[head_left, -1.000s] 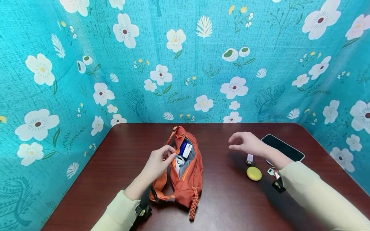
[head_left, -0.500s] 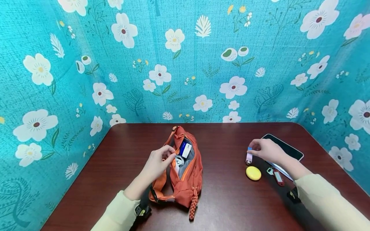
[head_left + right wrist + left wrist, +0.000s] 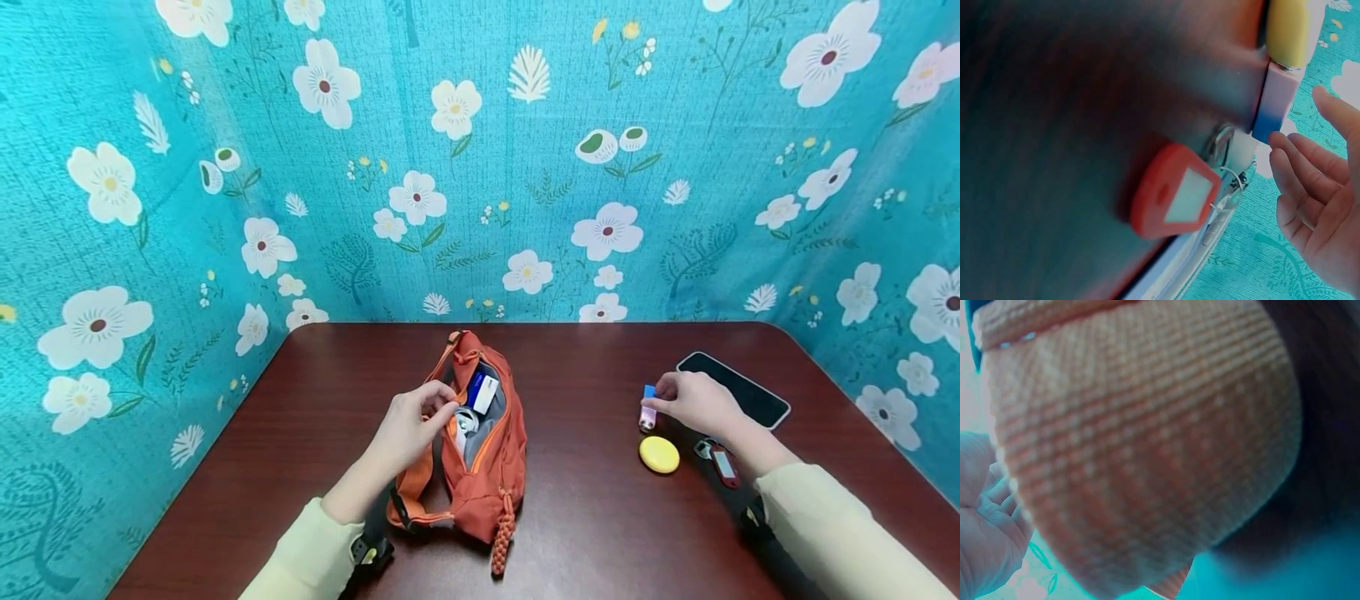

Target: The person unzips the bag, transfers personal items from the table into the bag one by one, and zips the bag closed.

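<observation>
An orange-red waist bag (image 3: 491, 467) lies unzipped on the dark wooden table. My left hand (image 3: 408, 425) pinches the left edge of its opening between thumb and fingers. Inside show a blue-and-white small box (image 3: 483, 392) and a white coiled cable (image 3: 467, 419). To the right, a pink-and-blue lighter (image 3: 647, 413) lies on the table, its metal end facing me. At its blue end is my right hand (image 3: 701, 403); in the right wrist view the fingertips are right at that end, while the thumb stands apart. Orange woven fabric of the bag (image 3: 1147, 444) fills most of the left wrist view.
A smooth yellow oval object (image 3: 659, 455) lies just in front of the lighter. Near the right wrist is a key ring with a red tag (image 3: 724, 465). A black-screened phone (image 3: 731, 387) lies behind the right hand. Flowered turquoise cloth (image 3: 480, 208) hangs behind the table.
My right hand came down and right from above the table to the lighter, then shifted slightly along it. The left hand stays at the bag's edge.
</observation>
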`<state>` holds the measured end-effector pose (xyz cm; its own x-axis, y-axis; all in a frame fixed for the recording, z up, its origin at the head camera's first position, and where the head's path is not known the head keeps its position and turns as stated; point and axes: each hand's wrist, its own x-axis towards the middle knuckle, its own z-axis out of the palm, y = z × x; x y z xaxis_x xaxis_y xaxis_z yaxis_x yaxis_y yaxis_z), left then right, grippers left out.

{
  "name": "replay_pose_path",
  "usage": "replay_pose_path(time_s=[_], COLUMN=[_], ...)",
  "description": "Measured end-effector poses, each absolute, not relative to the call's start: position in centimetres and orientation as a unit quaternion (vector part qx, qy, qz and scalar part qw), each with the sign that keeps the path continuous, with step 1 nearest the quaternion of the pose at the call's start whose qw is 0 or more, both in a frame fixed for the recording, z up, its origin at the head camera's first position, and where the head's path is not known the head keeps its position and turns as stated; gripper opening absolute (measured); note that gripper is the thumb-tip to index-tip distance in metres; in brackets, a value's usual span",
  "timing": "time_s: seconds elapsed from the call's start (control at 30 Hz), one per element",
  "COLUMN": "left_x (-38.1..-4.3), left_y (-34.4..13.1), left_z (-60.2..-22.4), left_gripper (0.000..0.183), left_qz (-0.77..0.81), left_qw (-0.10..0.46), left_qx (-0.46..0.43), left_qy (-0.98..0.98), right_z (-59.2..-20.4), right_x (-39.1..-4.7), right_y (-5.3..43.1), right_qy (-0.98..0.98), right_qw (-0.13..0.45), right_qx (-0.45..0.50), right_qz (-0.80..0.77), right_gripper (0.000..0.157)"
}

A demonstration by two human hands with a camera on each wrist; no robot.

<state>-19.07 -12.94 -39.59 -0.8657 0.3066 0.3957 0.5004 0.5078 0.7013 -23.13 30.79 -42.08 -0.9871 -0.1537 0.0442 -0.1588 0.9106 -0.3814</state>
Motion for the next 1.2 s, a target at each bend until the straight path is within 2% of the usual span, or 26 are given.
replay_pose_path(time_s=[0.23,0.8,1.2], left_x=[-19.2,-19.0,-19.1], left_y=[-13.0,-12.9,-12.9], left_z=[-39.7,-39.5,-39.6], left_gripper=[0.006,0.008,0.007], left_qz=[-0.436,-0.433,-0.433], left_qw=[0.109,0.106,0.108], left_qx=[-0.234,-0.229,-0.229], left_qy=[-0.862,-0.865,-0.865], right_z=[-42.6,-42.3,-42.5], right_x=[-23.5,-23.7,-23.6], right_y=[30.2,28.6,28.6], right_qy=[-0.978,-0.966,-0.966], right_qw=[0.011,-0.005,-0.012], right_qx=[0.088,0.129,0.145], right_qz=[0.187,0.223,0.213], right_gripper=[0.044,0.028,0.029])
